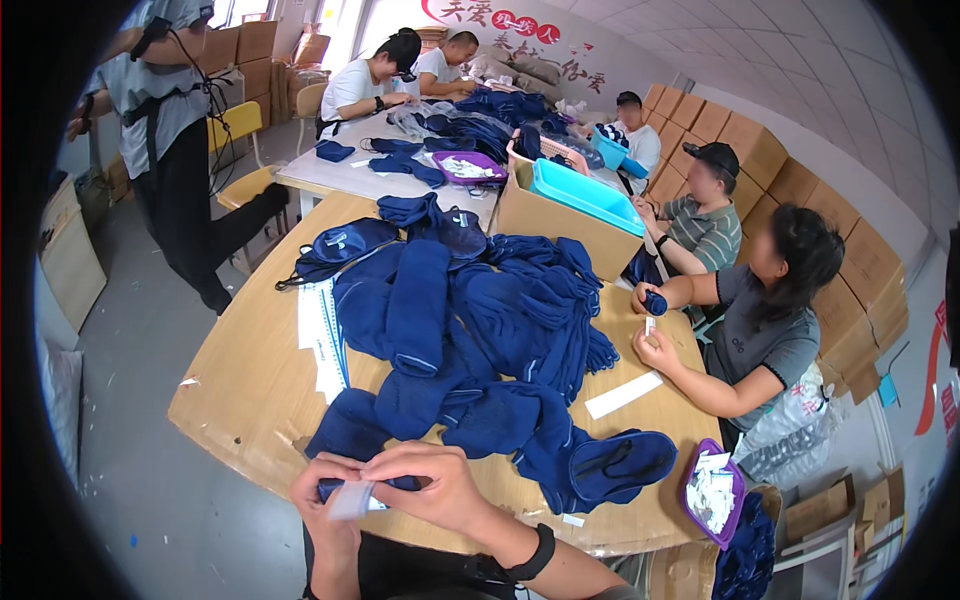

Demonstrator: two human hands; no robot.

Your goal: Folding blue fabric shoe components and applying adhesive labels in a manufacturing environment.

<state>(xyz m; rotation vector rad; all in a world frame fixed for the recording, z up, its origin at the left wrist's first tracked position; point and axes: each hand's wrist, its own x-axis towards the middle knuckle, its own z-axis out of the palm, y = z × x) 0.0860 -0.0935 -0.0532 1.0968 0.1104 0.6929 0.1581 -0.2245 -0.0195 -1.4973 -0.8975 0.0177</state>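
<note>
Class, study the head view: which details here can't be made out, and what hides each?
- Dark blue rolled fabric item: middle hidden by both hands, left hand, right hand.
- Small white paper label: print too small.
- Purple plastic tray: white slips inside too small to tell.

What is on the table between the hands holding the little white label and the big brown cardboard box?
In the head view, a heap of dark blue fabric pieces covers the wooden table between the hands and the cardboard box.

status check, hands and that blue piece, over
Left hand and right hand pinch a white label on a rolled blue garment. Blue pile lies beyond.
</note>
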